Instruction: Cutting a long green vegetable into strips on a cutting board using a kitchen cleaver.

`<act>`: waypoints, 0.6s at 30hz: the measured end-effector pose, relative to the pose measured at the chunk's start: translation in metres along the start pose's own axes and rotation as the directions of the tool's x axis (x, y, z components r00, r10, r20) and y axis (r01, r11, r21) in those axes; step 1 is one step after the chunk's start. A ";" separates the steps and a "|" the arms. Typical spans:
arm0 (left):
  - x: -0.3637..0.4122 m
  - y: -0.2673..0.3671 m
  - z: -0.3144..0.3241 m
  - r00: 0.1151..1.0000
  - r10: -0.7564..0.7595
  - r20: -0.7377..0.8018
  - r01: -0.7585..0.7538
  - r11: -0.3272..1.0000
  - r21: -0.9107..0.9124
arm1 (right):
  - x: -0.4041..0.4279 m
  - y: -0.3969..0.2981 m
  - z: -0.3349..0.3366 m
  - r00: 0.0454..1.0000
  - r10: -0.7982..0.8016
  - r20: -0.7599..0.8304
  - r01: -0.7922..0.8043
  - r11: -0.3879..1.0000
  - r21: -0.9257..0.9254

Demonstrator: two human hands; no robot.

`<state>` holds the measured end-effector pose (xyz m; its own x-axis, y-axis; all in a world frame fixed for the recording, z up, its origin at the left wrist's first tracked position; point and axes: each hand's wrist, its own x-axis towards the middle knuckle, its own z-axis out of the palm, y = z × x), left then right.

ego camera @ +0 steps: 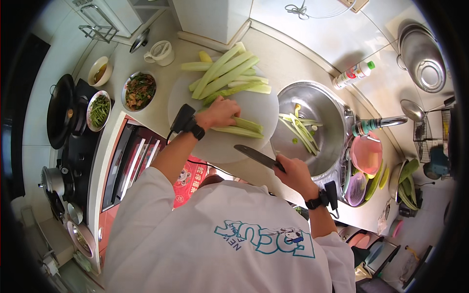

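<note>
My right hand (295,174) grips a kitchen knife (256,155), its dark blade pointing left over the front right edge of a round white cutting board (216,150). On the board, my left hand (221,112) is curled over cut pale green vegetable strips (243,128), whose ends stick out to the right of the fingers. The fingertips are partly hidden. Beyond it lies a heap of longer pale green vegetable strips (227,75), with a yellowish piece (205,56) at the back. The blade is apart from the strips.
Right of the board, a steel sink (329,157) holds peelings (300,128) below a faucet (381,124). A pink basket (366,152) stands beyond. Leftward are a bowl of cooked food (139,91), a bowl of green beans (99,110), a white mug (161,53) and a black wok (60,111).
</note>
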<state>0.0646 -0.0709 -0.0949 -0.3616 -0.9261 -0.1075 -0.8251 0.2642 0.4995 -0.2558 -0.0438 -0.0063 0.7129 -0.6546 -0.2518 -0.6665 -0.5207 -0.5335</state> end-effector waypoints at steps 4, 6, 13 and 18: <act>-0.007 -0.004 -0.004 0.987 -0.096 -0.128 0.082 0.990 -0.114 | 0.019 0.000 0.010 0.998 -0.047 -0.036 0.046 0.999 -0.019; -0.014 -0.005 -0.019 0.865 -0.244 -0.439 0.070 0.924 -0.376 | 0.027 0.002 0.011 0.995 -0.080 -0.058 0.078 0.996 -0.043; -0.082 0.012 -0.045 0.482 -0.707 -0.517 -0.131 0.525 -0.841 | 0.061 0.006 -0.005 0.979 -0.162 -0.123 0.139 0.974 -0.178; -0.110 0.054 0.031 0.467 -0.884 -0.001 -0.070 -0.035 -0.997 | 0.081 0.009 0.000 0.983 -0.033 -0.179 0.014 0.994 -0.108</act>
<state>0.0465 0.0531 -0.0831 0.5615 -0.6663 -0.4908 0.4872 -0.2132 0.8469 -0.2039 -0.1012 -0.0317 0.6837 -0.7247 -0.0853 -0.6764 -0.5855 -0.4468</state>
